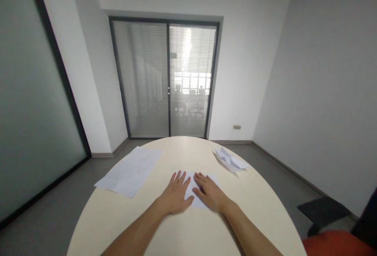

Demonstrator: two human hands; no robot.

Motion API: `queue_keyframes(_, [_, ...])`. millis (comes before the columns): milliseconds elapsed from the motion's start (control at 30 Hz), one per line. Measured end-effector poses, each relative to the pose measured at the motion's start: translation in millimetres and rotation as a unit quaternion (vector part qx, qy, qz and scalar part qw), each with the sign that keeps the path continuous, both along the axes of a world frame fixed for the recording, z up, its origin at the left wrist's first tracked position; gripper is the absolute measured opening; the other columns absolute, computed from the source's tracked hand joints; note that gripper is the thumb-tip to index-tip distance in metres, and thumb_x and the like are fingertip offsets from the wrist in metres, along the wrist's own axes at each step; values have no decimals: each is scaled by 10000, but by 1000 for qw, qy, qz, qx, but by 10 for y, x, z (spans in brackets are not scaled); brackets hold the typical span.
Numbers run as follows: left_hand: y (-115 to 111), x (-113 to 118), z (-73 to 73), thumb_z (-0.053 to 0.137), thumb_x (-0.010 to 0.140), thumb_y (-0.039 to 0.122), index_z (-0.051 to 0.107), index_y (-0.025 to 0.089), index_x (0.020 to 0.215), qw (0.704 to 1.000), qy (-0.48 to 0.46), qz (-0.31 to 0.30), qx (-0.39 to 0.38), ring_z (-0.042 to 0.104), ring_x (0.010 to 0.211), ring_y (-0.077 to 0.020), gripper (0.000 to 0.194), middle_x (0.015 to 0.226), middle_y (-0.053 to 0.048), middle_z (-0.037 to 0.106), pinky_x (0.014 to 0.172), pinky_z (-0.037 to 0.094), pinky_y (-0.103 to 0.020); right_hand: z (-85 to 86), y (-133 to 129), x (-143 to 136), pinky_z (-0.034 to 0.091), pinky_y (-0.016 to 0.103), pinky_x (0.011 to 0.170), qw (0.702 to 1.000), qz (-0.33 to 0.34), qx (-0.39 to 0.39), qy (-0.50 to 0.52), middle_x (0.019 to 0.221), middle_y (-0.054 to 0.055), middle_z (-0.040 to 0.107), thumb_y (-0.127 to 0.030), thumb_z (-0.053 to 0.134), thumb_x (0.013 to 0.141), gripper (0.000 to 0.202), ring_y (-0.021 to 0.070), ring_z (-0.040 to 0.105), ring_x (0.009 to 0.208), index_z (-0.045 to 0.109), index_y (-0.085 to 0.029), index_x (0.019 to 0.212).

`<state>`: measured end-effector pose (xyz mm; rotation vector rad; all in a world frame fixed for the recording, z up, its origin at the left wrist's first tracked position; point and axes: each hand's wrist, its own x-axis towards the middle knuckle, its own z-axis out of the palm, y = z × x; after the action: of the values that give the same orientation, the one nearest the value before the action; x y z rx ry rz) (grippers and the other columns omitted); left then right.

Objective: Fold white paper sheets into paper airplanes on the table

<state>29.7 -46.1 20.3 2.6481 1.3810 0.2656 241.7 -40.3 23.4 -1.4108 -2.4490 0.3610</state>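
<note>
A small white sheet of paper [199,201] lies flat on the pale round table [182,232], partly covered by both hands. My left hand [178,193] rests on its left side, palm down with the fingers spread. On the right side lies my right hand [209,191], also palm down, its fingers stretched out and the thumb pointing toward the left hand. Neither hand grips anything. Whether the paper has folds under the hands cannot be seen.
Larger white sheets [132,171] lie at the table's left, reaching over its edge. A folded paper shape [229,159] sits at the far right. An orange-seated chair [335,243] with a black armrest stands at the lower right. Beyond the table is a glass door [141,79] with blinds.
</note>
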Motion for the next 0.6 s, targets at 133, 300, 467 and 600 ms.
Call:
queue_keyframes(133, [12,6,-29,365,927,464,359,123,1459,1000,-16,-19,1,119,1466,-255,632,1572,-107,236,1199,72,-429,-8,-17,-14,170,486,1178,998,50,-30,17,1557,107,293,-498,370,954,610,264,223,1451,341,-199,1485])
queue_keyframes(300, [56,22,-84,291,959,503,271,125,1501,999,-26,7,-20,100,1468,-255,661,1587,-100,179,1197,95,-419,-91,45,25,150,481,1182,1000,2,-31,6,1566,99,272,-539,358,946,651,274,193,1459,319,-189,1495])
queue_keyframes(467, [52,25,-69,302,945,556,250,124,1511,999,-22,15,-33,65,1468,-291,714,1592,-110,147,1191,97,-452,-162,108,75,134,479,1184,995,-88,-39,-23,1581,105,220,-575,332,940,716,285,157,1466,271,-146,1510])
queue_keyframes(600, [35,30,-38,309,923,620,267,159,1510,998,-22,38,-39,55,1465,-320,748,1595,-106,123,1178,102,-501,-128,98,85,128,498,1183,989,-142,-34,-37,1577,143,210,-563,334,940,729,299,151,1466,285,-99,1500])
